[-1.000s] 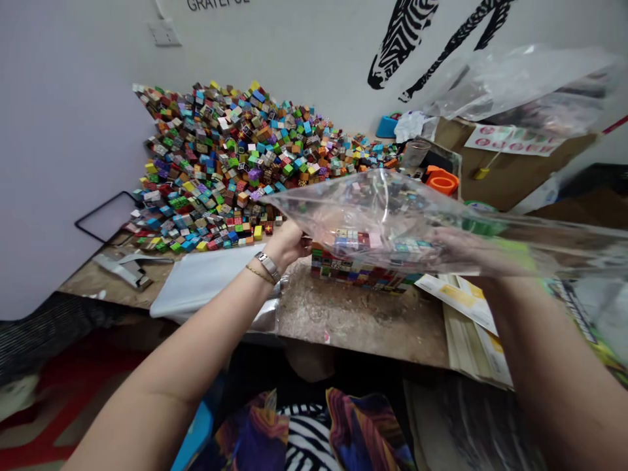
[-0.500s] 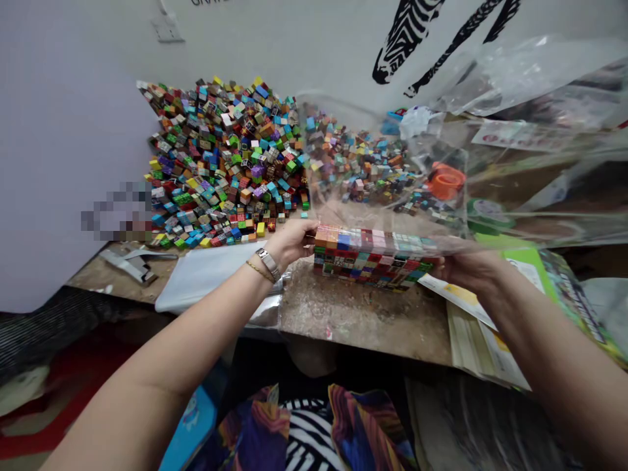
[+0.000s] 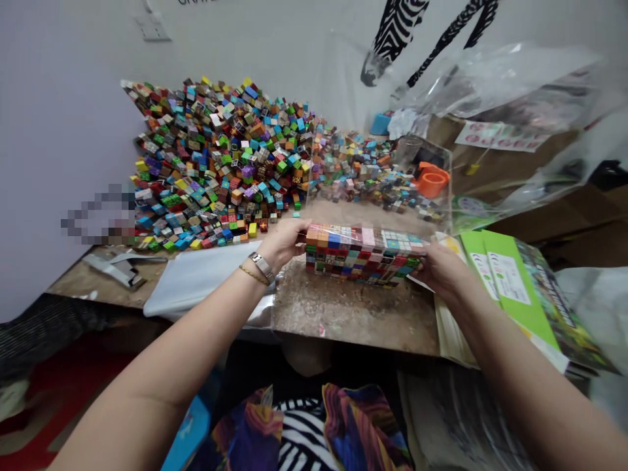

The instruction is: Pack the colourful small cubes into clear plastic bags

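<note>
A long block of packed small cubes (image 3: 363, 258), patterned in many colours, rests low over the table inside clear plastic film. My left hand (image 3: 286, 245) pinches its left end, fingers closed; a metal watch and a thin bracelet are on that wrist. At the other end, my right hand (image 3: 441, 265) has its fingers closed on the block's right corner. The clear bag's loose film (image 3: 383, 196) stands up behind the block, and cubes show through it. My fingertips are partly hidden behind the block's ends.
A big heap of loose cubes (image 3: 220, 163) leans against the wall. A stack of clear bags (image 3: 196, 281) lies left. To the right are an orange tape ring (image 3: 432, 180), green printed cards (image 3: 505, 268) and a cardboard box (image 3: 530, 150) draped in plastic.
The loose film has swung from over my right hand to upright behind the block, uncovering the green cards. My right hand shows more clearly; both hands keep hold of the block's ends.
</note>
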The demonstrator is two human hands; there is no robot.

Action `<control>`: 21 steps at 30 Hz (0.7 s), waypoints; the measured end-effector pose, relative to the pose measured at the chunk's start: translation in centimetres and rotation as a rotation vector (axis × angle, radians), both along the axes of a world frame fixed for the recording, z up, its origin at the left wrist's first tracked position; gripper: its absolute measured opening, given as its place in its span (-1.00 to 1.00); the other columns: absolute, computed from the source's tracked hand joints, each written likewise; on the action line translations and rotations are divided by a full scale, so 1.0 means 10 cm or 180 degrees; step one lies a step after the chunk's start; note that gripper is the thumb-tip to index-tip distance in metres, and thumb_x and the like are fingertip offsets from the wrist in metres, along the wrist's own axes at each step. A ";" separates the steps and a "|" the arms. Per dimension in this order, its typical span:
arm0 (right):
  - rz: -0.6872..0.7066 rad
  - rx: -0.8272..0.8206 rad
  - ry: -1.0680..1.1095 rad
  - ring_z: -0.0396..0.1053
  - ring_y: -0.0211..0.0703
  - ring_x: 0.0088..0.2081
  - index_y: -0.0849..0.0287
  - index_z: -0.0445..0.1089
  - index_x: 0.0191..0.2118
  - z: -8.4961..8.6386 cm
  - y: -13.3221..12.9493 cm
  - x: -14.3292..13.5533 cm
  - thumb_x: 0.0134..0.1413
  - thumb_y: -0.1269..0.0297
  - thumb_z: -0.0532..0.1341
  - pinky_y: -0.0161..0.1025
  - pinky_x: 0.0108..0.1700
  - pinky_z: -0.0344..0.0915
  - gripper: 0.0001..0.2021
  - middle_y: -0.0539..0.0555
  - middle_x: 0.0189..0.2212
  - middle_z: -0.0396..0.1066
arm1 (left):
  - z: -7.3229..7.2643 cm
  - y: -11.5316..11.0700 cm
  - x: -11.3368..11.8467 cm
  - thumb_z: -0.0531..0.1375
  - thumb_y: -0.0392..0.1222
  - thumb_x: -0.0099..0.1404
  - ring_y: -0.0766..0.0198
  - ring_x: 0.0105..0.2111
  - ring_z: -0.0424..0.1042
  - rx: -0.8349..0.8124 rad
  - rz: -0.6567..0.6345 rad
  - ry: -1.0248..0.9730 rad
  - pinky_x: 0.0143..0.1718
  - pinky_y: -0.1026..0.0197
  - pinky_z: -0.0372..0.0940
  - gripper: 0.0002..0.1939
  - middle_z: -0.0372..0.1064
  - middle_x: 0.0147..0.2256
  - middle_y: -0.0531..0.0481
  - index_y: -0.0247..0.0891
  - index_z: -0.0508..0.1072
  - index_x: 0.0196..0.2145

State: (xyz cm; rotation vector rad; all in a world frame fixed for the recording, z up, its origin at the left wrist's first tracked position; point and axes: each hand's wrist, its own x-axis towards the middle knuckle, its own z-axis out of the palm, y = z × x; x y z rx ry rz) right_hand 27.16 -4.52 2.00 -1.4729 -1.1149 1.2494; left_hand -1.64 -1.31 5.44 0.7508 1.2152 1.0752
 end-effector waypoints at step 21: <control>-0.0813 -0.0454 0.1323 0.14 -0.47 -0.63 0.16 0.45 -0.38 0.09 -0.22 -0.12 -0.18 0.35 0.38 -0.48 -0.61 0.16 -0.84 -0.11 -0.55 0.43 | -0.04 -0.03 0.02 0.31 -0.17 -0.11 0.40 -0.56 0.23 0.0572 -0.0037 0.0253 -0.53 0.33 0.15 -0.81 0.24 -0.60 0.13 -0.27 0.36 -0.60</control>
